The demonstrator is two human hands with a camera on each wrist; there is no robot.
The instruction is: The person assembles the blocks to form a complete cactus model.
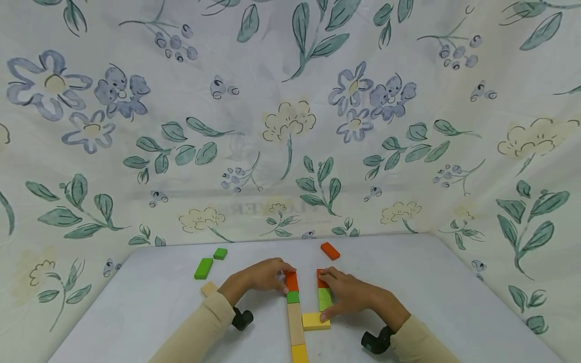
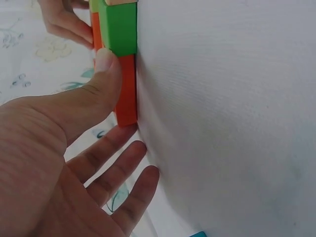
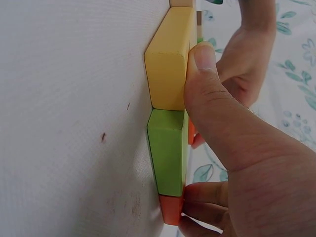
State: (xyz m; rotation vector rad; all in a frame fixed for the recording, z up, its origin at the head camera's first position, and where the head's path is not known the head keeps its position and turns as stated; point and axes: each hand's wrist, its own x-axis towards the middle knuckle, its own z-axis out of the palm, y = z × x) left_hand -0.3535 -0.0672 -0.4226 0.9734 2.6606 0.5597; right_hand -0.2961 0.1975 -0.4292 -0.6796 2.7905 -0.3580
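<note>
Flat-laid toy blocks form two rows joined by a crosswise yellow block (image 1: 316, 321). My left hand (image 1: 269, 275) is at the far end of the left row. Its thumb presses near the seam of a green block (image 2: 118, 28) and an orange block (image 2: 128, 91), while the forefinger touches the orange one's far end. Its other fingers are spread. My right hand (image 1: 356, 295) spans the shorter right row. There the thumb rests on the yellow block, and fingertips touch another orange block (image 3: 171, 209) beyond a light green block (image 3: 168, 153).
Two green blocks (image 1: 204, 268) and a plain wooden block (image 1: 209, 289) lie loose at the left. A separate orange block (image 1: 330, 250) lies at the back of the white table (image 1: 408, 282). Floral cloth (image 1: 290, 151) hangs behind. The left row continues nearer with a long wooden block (image 1: 296, 323).
</note>
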